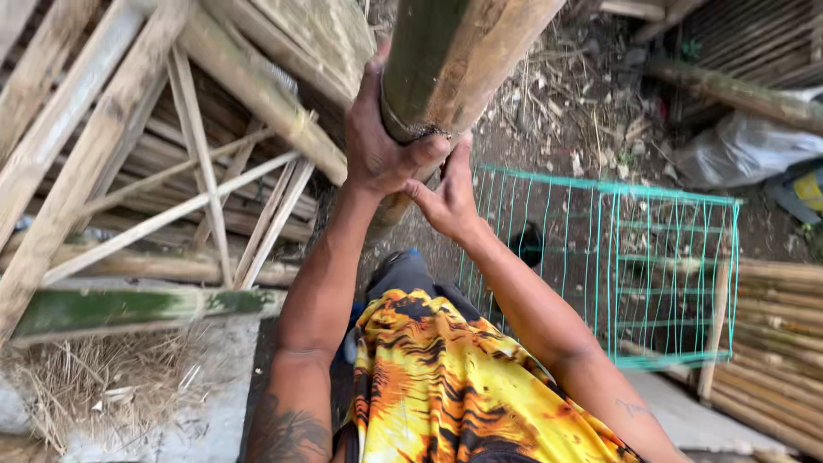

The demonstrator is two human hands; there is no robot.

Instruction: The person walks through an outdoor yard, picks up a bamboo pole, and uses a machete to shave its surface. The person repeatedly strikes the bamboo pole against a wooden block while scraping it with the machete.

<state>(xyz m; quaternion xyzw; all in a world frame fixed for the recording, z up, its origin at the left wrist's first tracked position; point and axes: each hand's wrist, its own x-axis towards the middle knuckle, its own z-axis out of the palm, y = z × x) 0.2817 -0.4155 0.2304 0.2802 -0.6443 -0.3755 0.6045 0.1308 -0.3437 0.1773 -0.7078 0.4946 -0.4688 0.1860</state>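
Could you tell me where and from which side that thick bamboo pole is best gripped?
Probably around the bamboo pole near its node ring, where the left hand wraps it from the left and the right hand supports from below. The round shaft suits encircling fingers, and the ridge may check slipping.

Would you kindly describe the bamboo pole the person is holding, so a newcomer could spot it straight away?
Start at the green wire cage on the right; just left of it a thick bamboo pole rises toward the camera. The left hand and right hand grip it. Unlike the thin pale slats stacked at left, it is stout, green-and-tan and held upright.
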